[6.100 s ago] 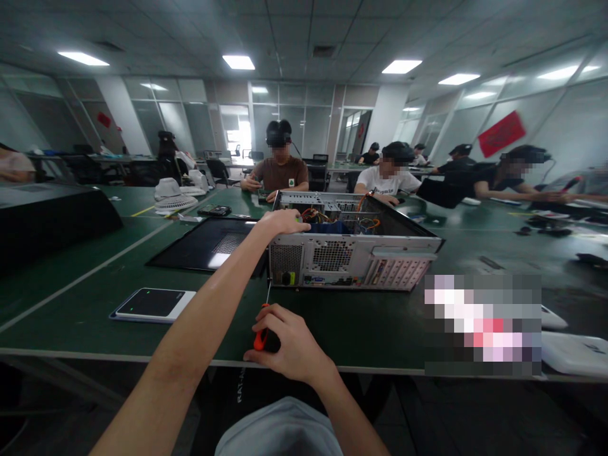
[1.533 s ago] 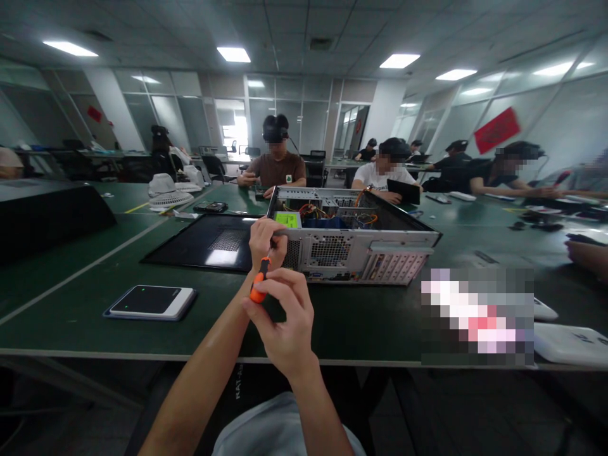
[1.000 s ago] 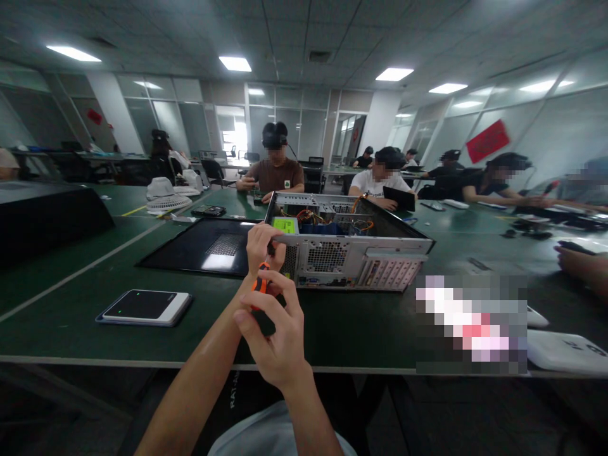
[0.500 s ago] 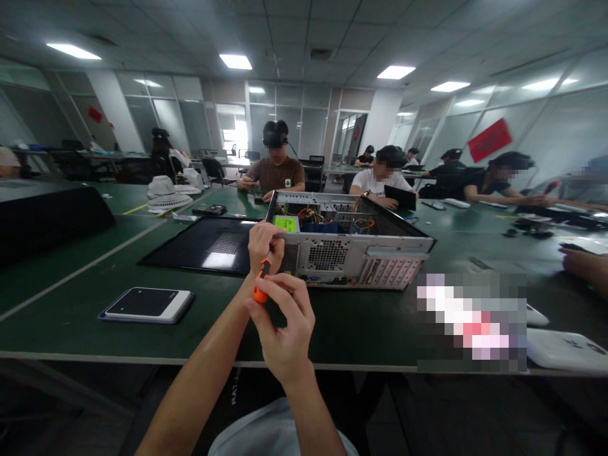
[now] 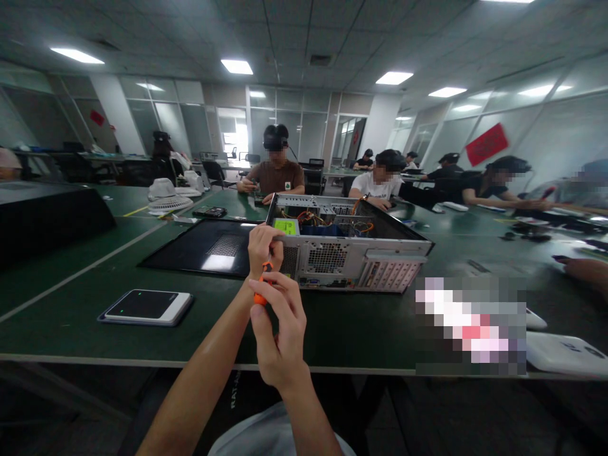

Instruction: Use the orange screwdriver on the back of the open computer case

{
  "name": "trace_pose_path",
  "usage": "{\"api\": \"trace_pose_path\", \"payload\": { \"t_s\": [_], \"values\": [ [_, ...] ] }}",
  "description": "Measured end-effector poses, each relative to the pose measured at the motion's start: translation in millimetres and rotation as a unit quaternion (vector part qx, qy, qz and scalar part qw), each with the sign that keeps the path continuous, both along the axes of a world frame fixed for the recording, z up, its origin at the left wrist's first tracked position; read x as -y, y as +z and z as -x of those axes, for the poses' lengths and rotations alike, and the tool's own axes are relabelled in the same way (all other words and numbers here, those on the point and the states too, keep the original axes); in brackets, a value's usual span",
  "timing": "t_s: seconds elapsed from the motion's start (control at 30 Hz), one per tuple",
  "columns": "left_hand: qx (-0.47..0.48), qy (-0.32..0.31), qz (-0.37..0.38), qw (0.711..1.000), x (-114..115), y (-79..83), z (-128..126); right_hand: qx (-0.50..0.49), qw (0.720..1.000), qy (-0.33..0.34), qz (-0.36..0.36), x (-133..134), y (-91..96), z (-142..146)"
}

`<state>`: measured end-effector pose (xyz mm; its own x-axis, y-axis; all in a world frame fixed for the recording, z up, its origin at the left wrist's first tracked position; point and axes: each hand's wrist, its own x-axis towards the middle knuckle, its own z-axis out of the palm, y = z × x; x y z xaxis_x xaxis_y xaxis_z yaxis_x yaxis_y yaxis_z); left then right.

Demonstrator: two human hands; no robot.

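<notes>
An open computer case (image 5: 351, 263) lies on its side on the green table, with its rear panel facing me and wires showing inside. My left hand (image 5: 264, 248) is closed around the near left corner of the case, fingers curled over its top edge beside a power supply with a green label (image 5: 285, 227). In my right hand (image 5: 281, 326) is a screwdriver (image 5: 261, 295) with an orange and black handle, pinched between thumb and fingers. The screwdriver points up and away toward the rear panel; its tip is hidden by my left hand.
A black side panel (image 5: 204, 248) lies left of the case. Nearer me is a white-and-black device (image 5: 147, 306). White fans (image 5: 171, 202) stand farther back. A blurred patch and a white device (image 5: 567, 351) are at right. Co-workers sit across and to the right.
My right hand has shifted slightly left, and its fingers now cover more of the screwdriver handle. The left hand keeps its place at the case corner. The view has tilted slightly.
</notes>
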<state>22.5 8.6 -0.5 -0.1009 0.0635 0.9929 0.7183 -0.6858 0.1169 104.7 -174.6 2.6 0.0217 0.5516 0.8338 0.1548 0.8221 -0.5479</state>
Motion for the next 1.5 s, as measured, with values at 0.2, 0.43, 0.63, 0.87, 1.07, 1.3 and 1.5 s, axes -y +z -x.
{"api": "trace_pose_path", "payload": {
  "t_s": [0.2, 0.43, 0.63, 0.87, 1.07, 1.3, 1.5],
  "values": [
    [0.0, 0.009, 0.01, 1.0, -0.7, -0.6, -0.1, -0.006, 1.0, -0.01, -0.009, -1.9, 2.4, -1.3],
    [0.006, -0.015, -0.005, 1.0, 1.4, 0.6, -0.8, -0.022, 0.999, 0.022, 0.007, -6.0, -8.9, 3.4],
    [0.005, -0.044, 0.011, 0.999, 2.8, -0.4, 0.3, 0.017, 1.0, 0.005, -0.005, -5.0, -5.7, 1.1],
    [-0.011, -0.044, -0.016, 0.999, 5.8, 0.3, 0.5, 0.035, 0.999, 0.036, -0.014, -5.4, -4.5, 1.8],
    [-0.001, -0.035, -0.015, 0.999, 3.4, 0.9, 0.4, -0.006, 0.996, 0.087, 0.005, -4.2, 1.0, -0.5],
    [-0.007, -0.023, -0.013, 1.0, 2.1, 2.5, 0.5, -0.042, 0.999, 0.001, 0.012, -7.8, -0.6, 0.5],
    [-0.009, -0.029, -0.046, 0.999, 1.9, 2.0, 0.6, -0.066, 0.998, 0.019, 0.003, -9.3, 0.3, -2.0]
  ]
}}
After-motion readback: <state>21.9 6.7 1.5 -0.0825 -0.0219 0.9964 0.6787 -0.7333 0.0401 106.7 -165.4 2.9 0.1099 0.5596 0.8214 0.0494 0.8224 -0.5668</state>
